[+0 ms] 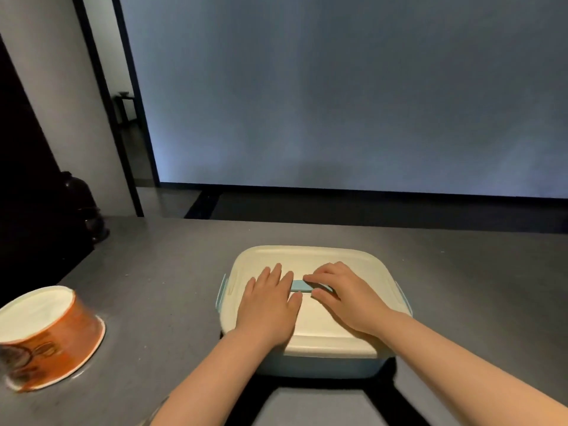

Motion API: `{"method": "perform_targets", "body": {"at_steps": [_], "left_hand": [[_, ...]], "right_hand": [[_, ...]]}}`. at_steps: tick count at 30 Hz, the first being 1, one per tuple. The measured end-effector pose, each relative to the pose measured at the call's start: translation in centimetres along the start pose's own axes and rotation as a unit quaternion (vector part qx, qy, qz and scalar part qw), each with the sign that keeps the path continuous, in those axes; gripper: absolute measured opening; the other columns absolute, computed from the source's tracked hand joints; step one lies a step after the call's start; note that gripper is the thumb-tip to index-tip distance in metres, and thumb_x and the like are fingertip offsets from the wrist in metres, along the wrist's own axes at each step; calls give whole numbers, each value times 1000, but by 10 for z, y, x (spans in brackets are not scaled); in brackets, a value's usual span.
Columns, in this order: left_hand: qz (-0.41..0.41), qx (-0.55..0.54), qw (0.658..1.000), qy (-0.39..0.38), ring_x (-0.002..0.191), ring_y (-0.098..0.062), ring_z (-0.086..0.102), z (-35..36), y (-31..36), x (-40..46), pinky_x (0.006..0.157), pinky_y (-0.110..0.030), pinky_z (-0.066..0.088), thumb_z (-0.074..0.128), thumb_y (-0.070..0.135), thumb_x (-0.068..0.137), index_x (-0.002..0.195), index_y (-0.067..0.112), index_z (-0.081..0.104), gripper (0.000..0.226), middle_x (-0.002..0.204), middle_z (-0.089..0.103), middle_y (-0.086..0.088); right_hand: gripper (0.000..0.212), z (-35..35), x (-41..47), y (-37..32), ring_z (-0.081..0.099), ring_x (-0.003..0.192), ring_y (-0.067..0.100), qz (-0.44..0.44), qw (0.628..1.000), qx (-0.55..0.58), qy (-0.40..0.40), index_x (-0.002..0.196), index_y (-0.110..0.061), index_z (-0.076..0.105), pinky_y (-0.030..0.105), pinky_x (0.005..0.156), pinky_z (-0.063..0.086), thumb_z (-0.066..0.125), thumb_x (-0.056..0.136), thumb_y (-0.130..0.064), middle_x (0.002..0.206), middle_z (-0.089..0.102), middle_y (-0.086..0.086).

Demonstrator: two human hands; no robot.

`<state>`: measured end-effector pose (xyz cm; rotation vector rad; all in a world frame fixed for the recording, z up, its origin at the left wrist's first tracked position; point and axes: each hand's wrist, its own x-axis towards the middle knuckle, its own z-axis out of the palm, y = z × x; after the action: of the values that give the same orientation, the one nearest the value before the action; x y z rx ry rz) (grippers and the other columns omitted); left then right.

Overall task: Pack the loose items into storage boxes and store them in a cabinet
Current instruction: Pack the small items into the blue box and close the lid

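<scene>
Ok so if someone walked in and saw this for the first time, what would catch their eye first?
Most likely the cream-lidded storage box in the middle of the grey table, with both hands on its lid: the left hand flat, the right hand curled at the pale blue handle between them. Next would be the orange and white paper bowl, upside down at the table's left edge.

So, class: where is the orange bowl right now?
The orange bowl sits upside down at the table's left edge, left of the storage box.
</scene>
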<state>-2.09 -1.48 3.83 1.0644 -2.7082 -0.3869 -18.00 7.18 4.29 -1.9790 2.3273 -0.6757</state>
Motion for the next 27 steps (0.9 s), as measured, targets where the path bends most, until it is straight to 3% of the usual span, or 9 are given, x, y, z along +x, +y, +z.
{"method": "perform_targets", "body": {"at_steps": [4,7,10,12,13,15,20,24,27], "left_hand": [[51,12,998,-20,147,-20,-3,15,25,16,117,-42,-2,20,49,98,149,31,13,55,160,0,3],[86,27,995,-35,146,-18,-4,25,44,22,117,-46,-3,19,54,96,148,35,11,57,160,0,5],[90,37,995,-34,146,-15,-6,31,44,24,116,-46,-5,16,58,94,148,40,9,57,159,0,9],[87,30,995,-31,146,-13,-5,31,40,24,116,-44,-4,17,59,93,147,42,10,57,159,1,11],[87,27,995,-30,146,-13,-5,30,39,24,117,-43,-4,17,60,93,147,42,10,57,159,2,12],[88,27,995,-27,146,-12,-3,29,39,23,117,-42,-3,17,60,93,147,43,11,57,159,2,13],[84,26,996,-20,146,-12,-2,30,39,24,116,-43,-3,18,60,93,147,43,12,56,159,4,12],[80,27,996,-18,146,-13,-2,32,40,25,116,-44,-3,18,59,93,147,43,13,56,159,4,12],[79,2,997,-4,146,-13,3,27,41,22,117,-42,-2,24,54,95,146,39,20,53,159,9,10]], "right_hand": [[36,-9,-36,23,41,125,12,119,989,-53,73,130,-31,56,26,106,31,52,95,-40,133,51,-11],[66,-21,-60,44,27,138,17,297,946,-34,125,142,-25,41,35,112,24,60,85,-53,148,37,-5],[93,-19,-65,40,41,134,23,462,824,293,149,147,-14,32,38,106,38,76,73,-49,146,42,3],[69,-12,-65,38,66,104,23,479,724,466,174,127,-5,56,33,84,54,82,71,-36,117,67,6],[51,-7,-65,38,71,87,20,475,711,481,193,112,-6,65,28,72,56,83,71,-31,98,74,4],[30,-5,-65,37,69,74,11,451,752,420,235,94,-15,69,20,58,51,83,71,-29,82,73,-4],[16,-14,-64,33,64,70,9,407,838,276,237,83,-28,69,20,53,42,78,73,-36,73,68,-14],[24,-19,-64,29,63,72,12,384,870,223,214,99,-24,72,26,58,47,73,79,-37,76,69,-9],[38,-22,-58,24,62,93,22,393,904,95,135,119,-21,61,31,70,46,60,89,-44,102,68,0]]}}
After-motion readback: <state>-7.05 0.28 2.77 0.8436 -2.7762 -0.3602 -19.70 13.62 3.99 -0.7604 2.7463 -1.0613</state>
